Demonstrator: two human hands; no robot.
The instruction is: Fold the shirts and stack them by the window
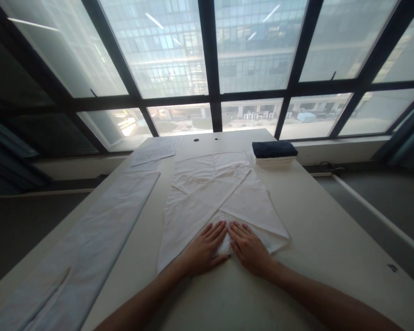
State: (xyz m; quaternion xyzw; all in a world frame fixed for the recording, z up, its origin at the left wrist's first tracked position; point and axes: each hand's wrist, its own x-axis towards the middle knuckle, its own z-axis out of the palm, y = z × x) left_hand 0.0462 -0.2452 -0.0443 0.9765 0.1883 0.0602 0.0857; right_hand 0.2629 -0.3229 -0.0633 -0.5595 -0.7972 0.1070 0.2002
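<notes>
A white garment point(196, 202) lies spread on the white table, with parts of it folded over one another on the diagonal. Creases run across its far half. My left hand point(207, 248) rests flat on the near edge of the garment, fingers stretched out and thumb pointing right. Beside it, my right hand point(250, 248) is also flat on the cloth, its fingertips almost meeting those of the left. Both hands are open and press on the fabric without gripping it. The cloth under my palms is hidden.
Along the table's left side lies a long piece of white fabric point(103, 220). Sheets of paper point(153, 151) are behind it. A dark folded cloth point(274, 149) tops a stack of white folded cloth point(274, 161) at the back right. Large windows point(251, 46) stand beyond the table point(313, 239).
</notes>
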